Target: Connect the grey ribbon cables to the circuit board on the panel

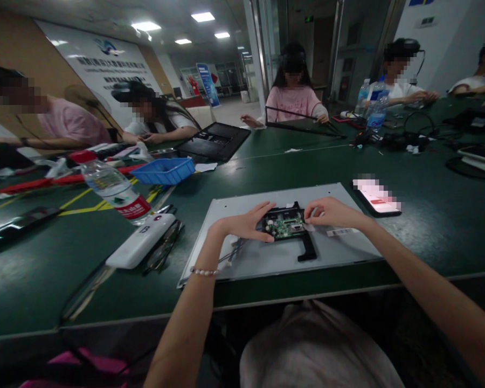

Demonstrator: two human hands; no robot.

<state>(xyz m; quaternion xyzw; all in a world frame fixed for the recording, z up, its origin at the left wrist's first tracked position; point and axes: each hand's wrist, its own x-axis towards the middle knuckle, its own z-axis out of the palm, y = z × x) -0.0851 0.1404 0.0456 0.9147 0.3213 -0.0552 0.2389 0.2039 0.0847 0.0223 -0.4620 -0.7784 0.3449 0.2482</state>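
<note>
A green circuit board [286, 228] sits in a black plastic bracket [308, 249] on the back of a grey flat panel [246, 272]. My left hand [248, 222] rests at the bracket's left side, with thumb and fingers spread apart around that end. At the board's right edge, my right hand [323, 212] is closed in a pinch; its fingertips hide whatever is between them. A small whitish piece shows just below those fingers. Thin cables [231, 252] lie on the panel by my left wrist. A white barcode label [343, 231] is stuck near my right wrist.
Left of the panel are a white power bank [142, 241], eyeglasses [164, 245], a water bottle [115, 188] and a blue tray [164, 171]. A lit phone [375, 197] lies at right. Across the green table, a person holds a thin black frame [303, 125]; others sit nearby.
</note>
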